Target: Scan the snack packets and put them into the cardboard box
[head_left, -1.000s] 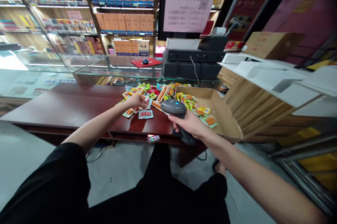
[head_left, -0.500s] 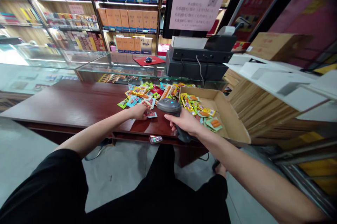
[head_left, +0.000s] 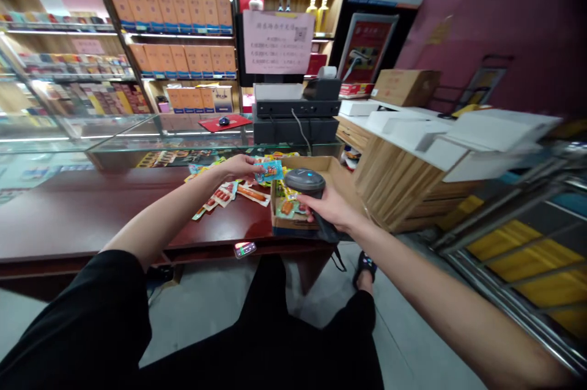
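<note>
My left hand is closed on the edge of a blue snack packet, held up by the near left side of a cardboard box. Wrapped round the handle of a dark grey barcode scanner, my right hand is over the box's front part; a blue light glows on the scanner's top. Several snack packets, among them a sausage packet, lie on the dark red table under and beside my left hand. Inside the box are more packets, partly hidden by the scanner.
Behind the table runs a glass counter with a mouse on a red mat and a black cash register unit. A phone-like device sits at the table's front edge. To the right stand a wooden cabinet and metal rails.
My left hand has lifted from the table and moved toward the box, now with a blue packet in it. The view has turned right; the scanner stays in my right hand.
</note>
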Tool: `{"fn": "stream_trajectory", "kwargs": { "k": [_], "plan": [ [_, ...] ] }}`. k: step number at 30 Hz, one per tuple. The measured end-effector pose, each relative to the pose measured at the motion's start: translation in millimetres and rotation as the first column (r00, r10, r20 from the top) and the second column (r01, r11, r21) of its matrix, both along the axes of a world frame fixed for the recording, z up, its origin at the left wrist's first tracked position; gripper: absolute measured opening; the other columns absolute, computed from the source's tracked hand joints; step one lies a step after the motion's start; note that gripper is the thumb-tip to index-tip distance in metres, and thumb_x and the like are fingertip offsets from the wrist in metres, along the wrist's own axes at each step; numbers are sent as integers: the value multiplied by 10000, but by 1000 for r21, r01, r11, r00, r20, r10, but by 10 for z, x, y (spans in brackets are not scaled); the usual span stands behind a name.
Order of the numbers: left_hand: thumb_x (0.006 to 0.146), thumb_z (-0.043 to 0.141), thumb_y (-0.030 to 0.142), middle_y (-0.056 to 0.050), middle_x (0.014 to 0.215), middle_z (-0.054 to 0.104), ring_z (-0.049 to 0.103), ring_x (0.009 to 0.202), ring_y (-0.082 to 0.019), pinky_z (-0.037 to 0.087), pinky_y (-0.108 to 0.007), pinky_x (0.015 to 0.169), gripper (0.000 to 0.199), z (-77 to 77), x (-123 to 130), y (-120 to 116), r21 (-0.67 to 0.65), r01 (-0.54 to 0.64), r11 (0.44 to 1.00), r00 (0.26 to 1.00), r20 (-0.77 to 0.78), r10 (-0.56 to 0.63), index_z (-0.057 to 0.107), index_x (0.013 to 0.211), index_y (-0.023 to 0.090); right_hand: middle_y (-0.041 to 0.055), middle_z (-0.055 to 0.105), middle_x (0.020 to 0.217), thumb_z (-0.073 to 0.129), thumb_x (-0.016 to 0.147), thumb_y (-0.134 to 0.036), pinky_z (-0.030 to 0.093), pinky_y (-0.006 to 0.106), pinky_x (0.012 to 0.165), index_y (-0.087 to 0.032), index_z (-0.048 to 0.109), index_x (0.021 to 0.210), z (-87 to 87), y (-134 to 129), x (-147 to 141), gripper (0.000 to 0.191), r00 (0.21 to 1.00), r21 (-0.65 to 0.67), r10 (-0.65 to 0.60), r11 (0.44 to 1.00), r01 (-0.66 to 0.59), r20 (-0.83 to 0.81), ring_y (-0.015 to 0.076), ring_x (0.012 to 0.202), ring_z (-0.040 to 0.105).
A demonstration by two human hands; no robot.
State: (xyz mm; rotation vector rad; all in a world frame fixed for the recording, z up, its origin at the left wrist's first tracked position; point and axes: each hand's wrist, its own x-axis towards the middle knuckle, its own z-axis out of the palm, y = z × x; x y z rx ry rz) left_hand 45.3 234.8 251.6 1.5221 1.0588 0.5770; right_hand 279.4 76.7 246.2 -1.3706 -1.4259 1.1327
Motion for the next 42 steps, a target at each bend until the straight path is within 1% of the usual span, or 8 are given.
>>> {"fn": "stream_trajectory", "kwargs": {
  "k": [5,11,16,21,27,34,38,42],
  "plan": [
    [623,812,187,-52,778,704,672,709,-168,564,-350,735,280,138,876,-56,-179,93,979,986,151,-66,675,863,143,-45,542,494,718,727,-347,493,240,402,-174,604,880,-34,-200,482,257,990,-2,-139,990,139,-23,107,407,513],
    [639,796,151,-40,778,713,666,675,-139,555,-315,731,233,-49,1707,-145,-172,130,976,976,193,-96,653,824,147,-65,521,482,706,742,-342,478,217,385,-160,628,950,-158,-479,925,288,969,-9,-246,969,246,-10,90,397,493],
    [647,773,97,-28,701,685,649,615,-127,546,-287,686,194,-199,2049,-229,-173,181,968,967,212,-143,613,753,127,-59,528,466,695,758,-324,474,218,373,-143,631,988,-267,-656,1113,299,948,-38,-315,948,317,46,95,384,499],
    [645,746,49,-6,687,662,640,597,-124,544,-274,634,233,-212,2092,-251,-146,193,970,963,216,-159,573,768,143,-49,547,479,708,750,-354,485,223,373,-155,632,968,-308,-691,1168,305,940,-8,-336,941,337,62,102,388,518],
    [650,749,74,13,634,620,580,546,-91,536,-239,597,188,-134,1990,-277,-112,145,983,976,182,-123,607,753,142,-60,533,472,714,746,-325,457,201,351,-154,622,960,-248,-679,1106,290,951,12,-306,952,305,42,93,373,507],
    [595,811,104,-34,756,696,662,642,-140,558,-271,642,301,-146,1882,-231,-158,190,969,969,189,-159,614,820,139,-55,540,486,709,742,-312,494,218,379,-151,601,918,-246,-627,1030,263,953,-21,-303,953,303,13,96,408,519],
    [590,832,125,-56,789,705,687,691,-162,569,-304,694,327,-184,1696,-136,-189,170,967,962,246,-121,596,815,134,-54,546,519,708,735,-312,496,212,384,-145,595,934,-278,-521,939,283,961,-19,-275,961,275,-22,96,435,533],
    [615,823,117,-53,768,685,699,715,-179,569,-352,749,312,-185,1308,-14,-206,93,974,959,282,-32,584,816,126,-49,559,546,722,722,-318,492,212,376,-150,592,915,-284,-361,753,287,972,-11,-236,972,236,-12,93,430,530]
  ]
}}
